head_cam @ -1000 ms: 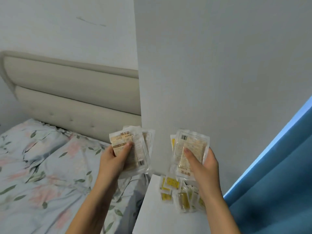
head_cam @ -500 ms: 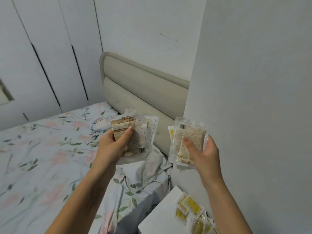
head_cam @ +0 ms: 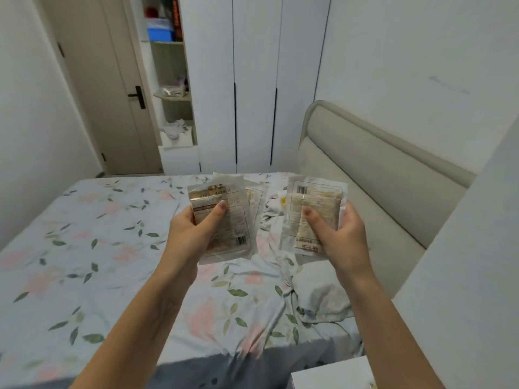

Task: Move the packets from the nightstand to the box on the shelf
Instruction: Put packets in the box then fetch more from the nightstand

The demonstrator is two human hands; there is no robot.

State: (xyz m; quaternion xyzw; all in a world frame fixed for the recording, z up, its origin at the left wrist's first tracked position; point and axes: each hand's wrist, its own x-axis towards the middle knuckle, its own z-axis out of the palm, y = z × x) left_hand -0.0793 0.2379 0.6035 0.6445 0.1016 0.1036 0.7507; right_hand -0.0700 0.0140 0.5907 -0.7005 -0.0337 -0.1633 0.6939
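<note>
— What carried things in the room?

— A bed [head_cam: 84, 248] took up most of the view, spread with a pale floral sheet [head_cam: 118, 220]. A rumpled pillow [head_cam: 320, 301] in the same print lay on it at the head end, near the padded headboard [head_cam: 373, 175].

— And elsewhere?

— A corner of the white nightstand [head_cam: 328, 373] showed at the lower right edge, beside the bed's near side. Beyond the far end of the bed stood open shelves [head_cam: 174, 96]: a blue box [head_cam: 160, 33] sat on the upper shelf, a clear bag [head_cam: 171, 91] on the middle one, and crumpled white things [head_cam: 174, 129] on the lowest.
</note>
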